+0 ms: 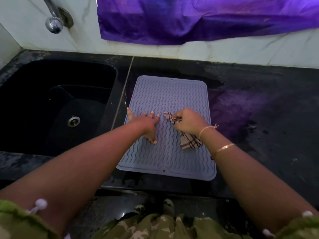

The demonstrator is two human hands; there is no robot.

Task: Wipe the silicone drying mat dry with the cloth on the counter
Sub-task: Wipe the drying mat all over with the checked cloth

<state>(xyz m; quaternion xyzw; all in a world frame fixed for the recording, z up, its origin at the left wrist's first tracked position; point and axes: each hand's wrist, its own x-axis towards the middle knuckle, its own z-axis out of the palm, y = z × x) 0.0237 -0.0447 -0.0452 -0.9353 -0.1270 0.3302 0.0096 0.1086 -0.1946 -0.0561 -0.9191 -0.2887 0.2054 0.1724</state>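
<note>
At centre frame, a person's left hand (pixel 148 125) presses splayed, straight fingers on the silicone drying mat (pixel 166 94), apparently to stop it sliding on the black counter (pixel 259 104), while the right hand (pixel 189 121) grips the bunched checked cloth (pixel 189 141) against its ridges.

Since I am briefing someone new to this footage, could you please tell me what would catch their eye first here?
The pale ridged drying mat stands out on the black counter, right of the dark sink. On it, the left hand presses flat with spread fingers while the right hand grips a checked cloth. A bright purple fabric hangs on the wall behind.
</note>
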